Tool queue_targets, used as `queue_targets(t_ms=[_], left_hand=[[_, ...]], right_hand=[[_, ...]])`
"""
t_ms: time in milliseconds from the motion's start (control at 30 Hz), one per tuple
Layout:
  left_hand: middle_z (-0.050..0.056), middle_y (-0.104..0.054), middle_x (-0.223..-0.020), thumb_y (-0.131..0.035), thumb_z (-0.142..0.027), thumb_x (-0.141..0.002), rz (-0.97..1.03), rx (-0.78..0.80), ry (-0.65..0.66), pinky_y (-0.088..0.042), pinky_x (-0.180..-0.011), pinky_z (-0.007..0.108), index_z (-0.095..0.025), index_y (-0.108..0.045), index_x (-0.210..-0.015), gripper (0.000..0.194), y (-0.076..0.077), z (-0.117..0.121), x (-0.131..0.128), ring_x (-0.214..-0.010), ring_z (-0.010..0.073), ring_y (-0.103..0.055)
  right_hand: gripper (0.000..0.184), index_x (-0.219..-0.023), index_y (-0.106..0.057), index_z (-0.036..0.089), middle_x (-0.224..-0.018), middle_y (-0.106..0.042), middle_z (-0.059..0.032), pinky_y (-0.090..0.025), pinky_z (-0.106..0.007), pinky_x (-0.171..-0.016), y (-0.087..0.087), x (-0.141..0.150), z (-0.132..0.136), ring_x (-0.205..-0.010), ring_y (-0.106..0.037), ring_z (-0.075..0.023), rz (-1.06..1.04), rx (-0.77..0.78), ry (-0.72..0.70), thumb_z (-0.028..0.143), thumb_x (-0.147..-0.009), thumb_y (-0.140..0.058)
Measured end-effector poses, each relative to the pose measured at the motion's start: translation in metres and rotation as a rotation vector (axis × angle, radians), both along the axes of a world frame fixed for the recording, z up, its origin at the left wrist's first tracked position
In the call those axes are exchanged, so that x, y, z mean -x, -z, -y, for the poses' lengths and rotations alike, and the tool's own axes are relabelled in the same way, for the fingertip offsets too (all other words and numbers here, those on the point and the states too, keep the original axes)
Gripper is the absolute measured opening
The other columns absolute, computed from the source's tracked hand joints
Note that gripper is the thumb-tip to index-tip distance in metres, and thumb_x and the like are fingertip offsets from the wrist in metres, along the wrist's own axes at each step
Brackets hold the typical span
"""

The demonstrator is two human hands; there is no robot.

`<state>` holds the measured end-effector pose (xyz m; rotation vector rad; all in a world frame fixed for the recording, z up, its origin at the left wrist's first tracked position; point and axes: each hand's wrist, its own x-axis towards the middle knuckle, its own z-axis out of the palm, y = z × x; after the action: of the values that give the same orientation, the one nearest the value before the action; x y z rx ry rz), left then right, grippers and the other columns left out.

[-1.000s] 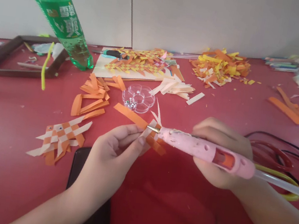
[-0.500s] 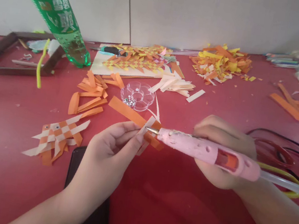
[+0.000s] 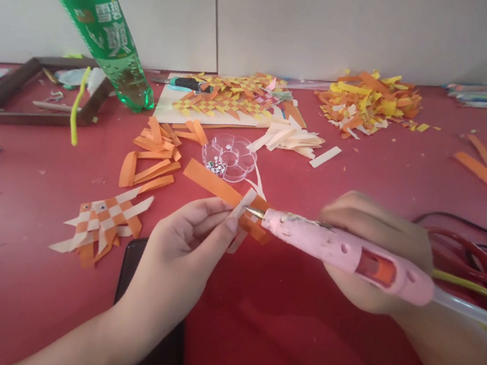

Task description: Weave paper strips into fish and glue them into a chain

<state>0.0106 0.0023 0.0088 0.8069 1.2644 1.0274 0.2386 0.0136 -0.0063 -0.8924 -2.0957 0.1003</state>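
Note:
Between its thumb and fingers, my left hand [image 3: 190, 248] pinches a partly woven piece of orange and cream paper strips [image 3: 216, 183]. My right hand [image 3: 375, 245] is wrapped round a pink hot glue gun [image 3: 321, 243] with a clear glue stick [image 3: 471, 309] out of its back. The metal nozzle [image 3: 254, 211] points left and meets, or nearly meets, a cream strip by my left thumb. To the left lies a woven orange-and-cream paper fish [image 3: 105, 220] with googly eyes. A clear flower-shaped tray [image 3: 231, 157] holding small googly eyes stands behind the woven piece.
Orange strips [image 3: 154, 151] and cream strips [image 3: 293, 138] lie around the tray. Behind are woven yellow-orange pieces [image 3: 223, 103], a scrap pile [image 3: 372, 104], a green bottle [image 3: 110, 34] and a dark frame [image 3: 2, 110]. A black phone-like slab [image 3: 164, 347] lies under my left forearm; cables [image 3: 468, 237] at right.
The nozzle has stayed close to the cream strip, shifting slightly along it. The woven piece is turned a little in my left hand. The whole view has swayed slightly.

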Motion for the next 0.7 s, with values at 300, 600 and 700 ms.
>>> queue_targets(t_ms=[300, 600, 700], left_hand=[[0.000, -0.078, -0.076, -0.079, -0.031, -0.078, -0.003, -0.032, 0.007, -0.057, -0.073, 0.015, -0.018, -0.070, -0.084, 0.017, -0.0002, 0.0017, 0.0014, -0.073, 0.0110, -0.073], [0.001, -0.080, -0.080, -0.076, -0.030, -0.082, 0.001, -0.044, 0.044, -0.056, -0.073, 0.013, -0.018, -0.071, -0.084, 0.013, -0.0007, 0.0011, 0.0006, -0.075, 0.0105, -0.074], [0.001, -0.080, -0.081, -0.077, -0.031, -0.080, -0.002, -0.033, 0.030, -0.057, -0.074, 0.015, -0.018, -0.070, -0.085, 0.015, -0.0009, 0.0026, 0.0013, -0.078, 0.0128, -0.075]], right_hand=[[0.016, -0.085, -0.057, 0.021, -0.074, -0.059, -0.0023, -0.043, -0.028, -0.052, -0.0047, -0.0003, 0.0049, -0.064, -0.058, -0.0148, 0.053, 0.073, 0.068, 0.008, -0.076, -0.061], [0.013, -0.080, -0.055, 0.022, -0.069, -0.057, 0.0005, -0.039, -0.026, -0.049, -0.0013, 0.0011, 0.0061, -0.058, -0.052, -0.0117, 0.060, 0.058, 0.136, 0.009, -0.078, -0.058], [0.013, -0.080, -0.055, 0.022, -0.069, -0.057, 0.0001, -0.038, -0.027, -0.047, -0.0013, 0.0011, 0.0055, -0.056, -0.051, -0.0118, 0.058, 0.040, 0.144, 0.009, -0.077, -0.058]])
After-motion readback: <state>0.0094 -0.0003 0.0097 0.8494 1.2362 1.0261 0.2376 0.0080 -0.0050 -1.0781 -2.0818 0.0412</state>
